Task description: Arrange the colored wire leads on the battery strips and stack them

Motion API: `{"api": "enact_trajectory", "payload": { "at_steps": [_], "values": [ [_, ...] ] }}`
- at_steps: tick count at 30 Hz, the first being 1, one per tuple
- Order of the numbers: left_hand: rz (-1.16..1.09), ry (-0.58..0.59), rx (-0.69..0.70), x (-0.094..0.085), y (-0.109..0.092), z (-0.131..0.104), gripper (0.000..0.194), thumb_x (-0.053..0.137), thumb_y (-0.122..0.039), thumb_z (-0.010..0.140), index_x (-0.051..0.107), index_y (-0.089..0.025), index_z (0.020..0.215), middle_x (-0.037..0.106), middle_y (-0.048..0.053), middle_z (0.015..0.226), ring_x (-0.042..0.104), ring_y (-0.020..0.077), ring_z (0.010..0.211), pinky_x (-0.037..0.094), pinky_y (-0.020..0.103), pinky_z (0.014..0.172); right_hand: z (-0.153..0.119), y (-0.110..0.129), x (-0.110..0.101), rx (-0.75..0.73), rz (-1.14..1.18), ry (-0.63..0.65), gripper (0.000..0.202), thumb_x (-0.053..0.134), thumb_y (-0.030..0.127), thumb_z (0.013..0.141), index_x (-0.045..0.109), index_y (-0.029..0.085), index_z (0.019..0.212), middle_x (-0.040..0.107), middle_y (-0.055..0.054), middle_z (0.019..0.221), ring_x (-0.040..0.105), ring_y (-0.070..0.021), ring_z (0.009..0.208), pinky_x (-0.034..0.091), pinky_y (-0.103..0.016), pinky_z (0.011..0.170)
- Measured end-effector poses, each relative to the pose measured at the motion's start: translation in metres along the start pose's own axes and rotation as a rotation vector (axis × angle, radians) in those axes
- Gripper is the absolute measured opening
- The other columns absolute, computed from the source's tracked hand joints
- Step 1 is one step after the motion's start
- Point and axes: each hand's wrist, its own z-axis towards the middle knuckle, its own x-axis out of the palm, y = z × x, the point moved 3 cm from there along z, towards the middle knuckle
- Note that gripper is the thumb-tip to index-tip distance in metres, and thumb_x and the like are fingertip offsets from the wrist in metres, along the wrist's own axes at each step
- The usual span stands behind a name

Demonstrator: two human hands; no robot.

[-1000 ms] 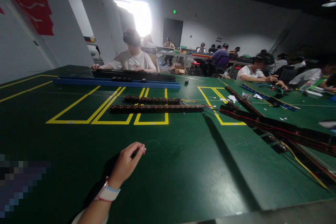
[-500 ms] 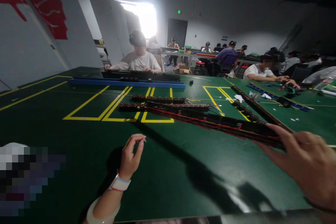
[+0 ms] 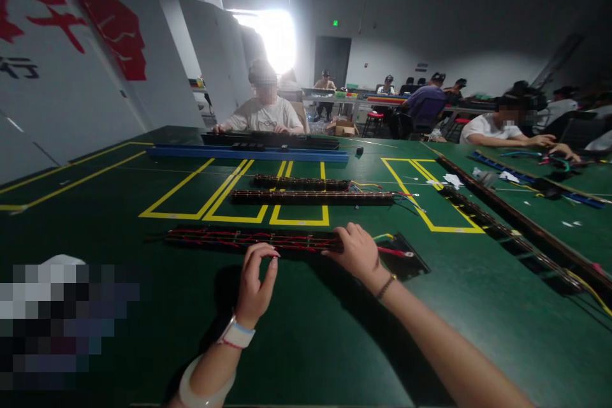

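Note:
A long black strip with red wires (image 3: 287, 241) lies crosswise on the green table in front of me. My right hand (image 3: 357, 252) is wrapped over it near its right end, where a yellow lead and a red lead with a ring terminal (image 3: 408, 254) stick out over a flat black end piece (image 3: 411, 256). Just on the near side of the strip is my left hand (image 3: 257, 284), its thumb and fingertips drawn together. A tiny red speck shows at those fingertips, too small to name.
Two shorter dark strips (image 3: 313, 197) with wire leads lie beyond, across yellow tape outlines (image 3: 174, 215). A blue rail (image 3: 248, 153) runs along the far side before a seated person (image 3: 265, 111). More long strips (image 3: 497, 210) and paper scraps lie at right, near another person (image 3: 497, 127).
My right hand has swung in from the right with the wired strip, which now lies level across the table nearer me. My left hand keeps its pinched shape; the view has shifted slightly.

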Motion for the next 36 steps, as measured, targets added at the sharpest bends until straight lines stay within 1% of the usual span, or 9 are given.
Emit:
{"api": "enact_trajectory", "payload": {
  "at_steps": [5,8,11,15,19,23,26,30,36],
  "values": [
    [-0.007,0.061,0.006,0.004,-0.003,0.0,0.009,0.045,-0.023,0.087,0.053,-0.02,0.09,0.053,0.005,0.095,0.052,0.0187,0.095,0.044,0.036,0.087,0.015,0.022,0.037,-0.025,0.064,0.103,0.06,0.058,0.064,0.074,0.056,0.015,0.109,0.058,-0.011,0.092,0.053,-0.0249,0.087,0.042,-0.036,0.077],
    [-0.002,0.072,-0.019,0.004,-0.003,0.001,0.01,0.045,-0.025,0.087,0.053,-0.02,0.089,0.054,0.005,0.094,0.052,0.0191,0.095,0.044,0.036,0.088,0.019,0.031,0.038,-0.074,0.097,0.145,0.051,0.056,0.059,0.079,0.058,0.015,0.105,0.058,-0.011,0.093,0.054,-0.0245,0.088,0.043,-0.037,0.077],
    [-0.012,0.074,-0.039,0.004,-0.002,0.002,0.012,0.045,-0.028,0.087,0.053,-0.02,0.089,0.055,0.005,0.093,0.053,0.0196,0.095,0.043,0.037,0.089,0.02,0.033,0.011,-0.17,0.12,0.094,0.042,0.056,0.049,0.083,0.057,0.017,0.11,0.059,-0.011,0.1,0.054,-0.0239,0.095,0.042,-0.039,0.088],
    [-0.094,0.124,-0.128,0.007,-0.005,0.001,0.014,0.045,-0.031,0.087,0.053,-0.02,0.089,0.056,0.006,0.091,0.054,0.0189,0.091,0.044,0.036,0.086,0.022,0.021,-0.045,-0.317,0.074,0.005,0.026,0.053,0.027,0.088,0.058,0.021,0.113,0.06,-0.007,0.107,0.052,-0.0207,0.105,0.026,-0.043,0.107],
    [-0.343,0.392,-0.352,0.031,-0.015,-0.004,0.022,0.043,-0.038,0.089,0.054,-0.018,0.086,0.059,0.004,0.082,0.058,0.0156,0.076,0.047,0.03,0.071,0.025,-0.005,-0.069,-0.322,0.007,0.123,0.014,0.059,0.028,0.084,0.066,0.023,0.095,0.066,-0.004,0.097,0.057,-0.0216,0.098,0.024,-0.048,0.106],
    [-0.589,0.746,-0.609,0.069,-0.029,-0.017,0.03,0.042,-0.042,0.088,0.055,-0.015,0.086,0.062,0.004,0.078,0.061,0.0146,0.069,0.046,0.028,0.064,0.028,-0.032,-0.059,-0.31,0.039,0.3,0.012,0.061,0.02,0.08,0.07,0.025,0.087,0.069,-0.002,0.094,0.061,-0.0204,0.094,0.035,-0.042,0.098],
    [-0.78,0.876,-0.851,0.089,-0.038,-0.025,0.03,0.047,-0.042,0.086,0.055,-0.013,0.093,0.065,0.008,0.083,0.064,0.0172,0.076,0.048,0.032,0.072,0.031,-0.05,-0.049,-0.295,0.117,0.399,0.021,0.063,0.02,0.077,0.069,0.027,0.096,0.07,0.0,0.094,0.063,-0.0183,0.09,0.043,-0.032,0.083],
    [-1.02,0.938,-1.064,0.105,-0.048,-0.024,0.03,0.053,-0.037,0.083,0.057,-0.011,0.097,0.066,0.012,0.091,0.065,0.0194,0.086,0.044,0.038,0.09,0.03,-0.072,-0.036,-0.257,0.124,0.45,0.034,0.07,0.028,0.072,0.066,0.027,0.106,0.07,-0.001,0.097,0.063,-0.0193,0.089,0.044,-0.03,0.077],
    [-1.137,0.917,-1.181,0.132,-0.052,-0.017,0.022,0.051,-0.029,0.086,0.057,-0.011,0.096,0.066,0.01,0.092,0.064,0.0165,0.083,0.041,0.036,0.094,0.029,-0.086,-0.007,-0.203,0.112,0.614,0.052,0.074,0.034,0.065,0.062,0.026,0.115,0.067,-0.005,0.107,0.06,-0.0222,0.097,0.042,-0.029,0.077]
  ]
}}
